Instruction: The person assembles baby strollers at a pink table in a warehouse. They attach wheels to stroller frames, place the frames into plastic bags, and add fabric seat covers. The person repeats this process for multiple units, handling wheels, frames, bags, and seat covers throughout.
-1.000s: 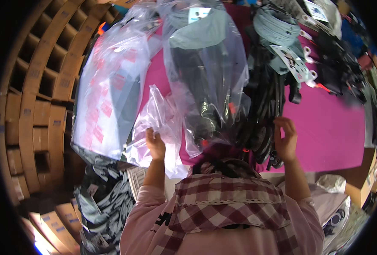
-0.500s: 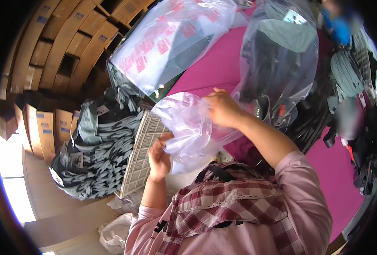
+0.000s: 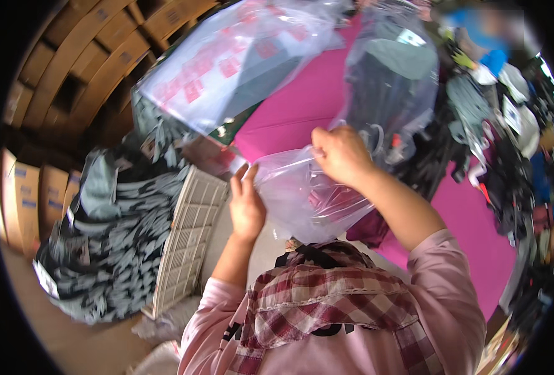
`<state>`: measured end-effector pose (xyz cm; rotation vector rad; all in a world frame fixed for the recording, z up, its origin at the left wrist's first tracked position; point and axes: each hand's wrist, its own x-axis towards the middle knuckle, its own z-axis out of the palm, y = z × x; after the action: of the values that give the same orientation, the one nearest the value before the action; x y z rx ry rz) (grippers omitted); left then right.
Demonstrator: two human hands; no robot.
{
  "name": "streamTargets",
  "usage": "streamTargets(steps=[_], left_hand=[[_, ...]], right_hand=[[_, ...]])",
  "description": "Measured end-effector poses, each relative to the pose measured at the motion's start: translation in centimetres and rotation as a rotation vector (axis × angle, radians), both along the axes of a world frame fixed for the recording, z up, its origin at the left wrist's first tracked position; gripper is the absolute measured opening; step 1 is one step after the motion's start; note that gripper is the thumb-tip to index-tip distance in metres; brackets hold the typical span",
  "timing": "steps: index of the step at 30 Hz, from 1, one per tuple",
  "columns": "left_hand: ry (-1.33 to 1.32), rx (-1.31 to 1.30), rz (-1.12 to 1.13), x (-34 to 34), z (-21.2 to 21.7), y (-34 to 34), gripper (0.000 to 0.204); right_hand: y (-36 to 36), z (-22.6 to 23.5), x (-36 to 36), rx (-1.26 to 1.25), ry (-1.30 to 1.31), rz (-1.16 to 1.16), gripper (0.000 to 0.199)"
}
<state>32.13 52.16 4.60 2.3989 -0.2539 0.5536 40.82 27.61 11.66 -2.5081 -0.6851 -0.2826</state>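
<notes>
A bench (image 3: 302, 103) covered in bright pink cloth runs from the top centre toward the lower right. Stacked brown cardboard boxes (image 3: 70, 69) fill the upper left, with more cartons (image 3: 30, 200) at the far left edge above a tan floor (image 3: 83, 347). A white slatted crate (image 3: 186, 237) stands beside the bench, next to a heap of grey patterned garments (image 3: 111, 244); the light is bright and even.

right hand (image 3: 341, 153) fingertips hidden behind the clear bag (image 3: 302, 197) (its contents unclear).
</notes>
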Motion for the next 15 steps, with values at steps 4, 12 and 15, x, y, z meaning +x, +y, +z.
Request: streamTargets(steps=[4,12,15], left_hand=[[-0.026,-0.051,-0.365,-2.3,1.2,-1.3,0.05],[0.233,0.039,-0.416,-5.8,-1.4,1.1,0.04],[0.265,0.007,-0.364,-10.2,-13.5,5.6,0.048]], right_hand=[[-8.1,-3.0,-1.6,-0.359,-0.138,-0.309,0.012],[-11.3,-2.8,-3.4,-0.512,-0.09,-0.536,0.016],[-10.0,-6.8,-4.7,-0.579,0.291,-0.558,0.023]])
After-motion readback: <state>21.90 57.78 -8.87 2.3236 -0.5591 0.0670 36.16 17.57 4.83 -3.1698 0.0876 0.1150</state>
